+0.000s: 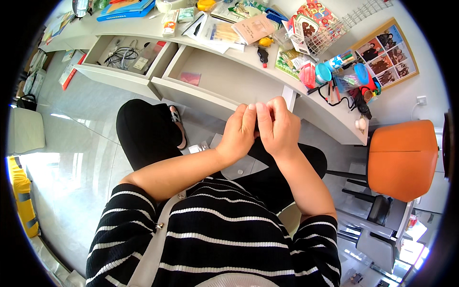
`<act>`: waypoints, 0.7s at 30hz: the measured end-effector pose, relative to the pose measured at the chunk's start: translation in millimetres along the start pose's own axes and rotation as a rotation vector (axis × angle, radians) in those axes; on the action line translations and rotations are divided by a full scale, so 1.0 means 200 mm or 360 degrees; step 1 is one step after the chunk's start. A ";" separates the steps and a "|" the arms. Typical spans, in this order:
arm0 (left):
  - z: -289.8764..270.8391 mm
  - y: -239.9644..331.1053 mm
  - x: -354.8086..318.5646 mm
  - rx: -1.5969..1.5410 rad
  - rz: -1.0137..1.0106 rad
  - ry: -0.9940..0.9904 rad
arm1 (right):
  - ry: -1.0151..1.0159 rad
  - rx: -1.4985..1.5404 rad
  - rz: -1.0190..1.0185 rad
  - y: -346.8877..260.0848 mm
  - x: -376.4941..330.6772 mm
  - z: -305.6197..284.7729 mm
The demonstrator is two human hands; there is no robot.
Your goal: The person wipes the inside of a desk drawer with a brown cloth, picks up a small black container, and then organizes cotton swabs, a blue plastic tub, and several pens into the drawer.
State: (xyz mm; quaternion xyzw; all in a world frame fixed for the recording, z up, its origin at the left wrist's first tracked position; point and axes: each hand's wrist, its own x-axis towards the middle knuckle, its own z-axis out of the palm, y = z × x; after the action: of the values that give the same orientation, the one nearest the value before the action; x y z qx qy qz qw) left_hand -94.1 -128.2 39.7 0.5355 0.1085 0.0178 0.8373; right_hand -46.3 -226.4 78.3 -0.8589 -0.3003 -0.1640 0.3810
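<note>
My left hand (236, 136) and my right hand (278, 128) meet in front of my body, thumbs side by side and fingers curled inward. Both are closed; whatever they may hold is hidden behind the fingers, with only a small dark patch showing between them. Just beyond the hands, a wide desk drawer (217, 71) is pulled out, with a flat pink packet (190, 78) lying inside. To its left, a second pulled-out drawer (112, 79) contains coiled cables (123, 57) and small items.
Books, packets and stationery crowd the white desktop (248, 56). At its right are a wire rack (330, 36), a blue-lidded jar (322, 73) and a framed set of photos (389, 55). An orange chair (402, 160) stands to the right. Small white objects (198, 147) lie below my hands.
</note>
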 end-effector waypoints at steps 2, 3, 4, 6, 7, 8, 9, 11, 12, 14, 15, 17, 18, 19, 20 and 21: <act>0.00 0.03 0.00 -0.0181 -0.0285 -0.0040 | 0.0014 -0.0012 -0.0027 0.01 0.00 0.01; -0.01 0.05 -0.01 -0.0268 -0.0428 -0.0055 | 0.0019 -0.0011 -0.0040 0.01 -0.01 0.02; -0.01 0.06 -0.02 -0.0290 -0.0493 -0.0075 | 0.0023 -0.0061 -0.0138 0.01 -0.01 0.02; -0.01 0.08 -0.04 -0.0337 -0.0627 -0.0115 | 0.0030 -0.0163 -0.0333 0.02 -0.02 0.00; -0.01 0.09 -0.04 -0.0353 -0.0695 -0.0157 | 0.0024 -0.0182 -0.0401 0.02 -0.02 -0.01; -0.02 0.11 -0.05 -0.0369 -0.0763 -0.0200 | 0.0018 -0.0202 -0.0469 0.01 -0.02 -0.02; -0.02 0.13 -0.06 -0.0383 -0.0835 -0.0247 | 0.0014 -0.0224 -0.0533 0.01 -0.02 -0.04; -0.02 0.17 -0.07 -0.0427 -0.0973 -0.0330 | -0.0016 -0.0194 -0.0647 0.01 -0.01 -0.07; -0.02 0.18 -0.07 -0.0443 -0.1039 -0.0367 | -0.0027 -0.0173 -0.0706 0.01 0.00 -0.08; -0.03 0.18 -0.06 -0.0480 -0.1183 -0.0496 | -0.0043 -0.0145 -0.0820 0.00 0.01 -0.11; -0.03 0.17 -0.05 -0.0503 -0.1253 -0.0561 | -0.0056 -0.0133 -0.0879 0.00 0.01 -0.12; -0.05 0.15 -0.03 -0.0573 -0.1440 -0.0747 | -0.0211 -0.0101 -0.1116 0.02 0.03 -0.16; -0.06 0.13 -0.03 -0.0609 -0.1533 -0.0834 | -0.0291 -0.0078 -0.1234 0.03 0.04 -0.17; -0.08 0.11 -0.04 -0.0558 -0.1632 -0.0961 | -0.0412 0.0016 -0.1425 0.01 0.05 -0.18; -0.09 0.09 -0.04 -0.0505 -0.1729 -0.1088 | -0.0533 0.0114 -0.1617 -0.02 0.06 -0.19; -0.09 0.08 -0.05 -0.0452 -0.1825 -0.1224 | -0.0658 0.0206 -0.1803 -0.04 0.07 -0.20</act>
State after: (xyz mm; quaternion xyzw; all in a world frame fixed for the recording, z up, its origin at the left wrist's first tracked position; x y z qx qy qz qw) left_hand -106.5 -105.6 49.0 0.2479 0.0666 -0.6028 0.7555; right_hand -43.1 -247.2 117.0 -0.5546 -0.7880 -0.1523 0.2197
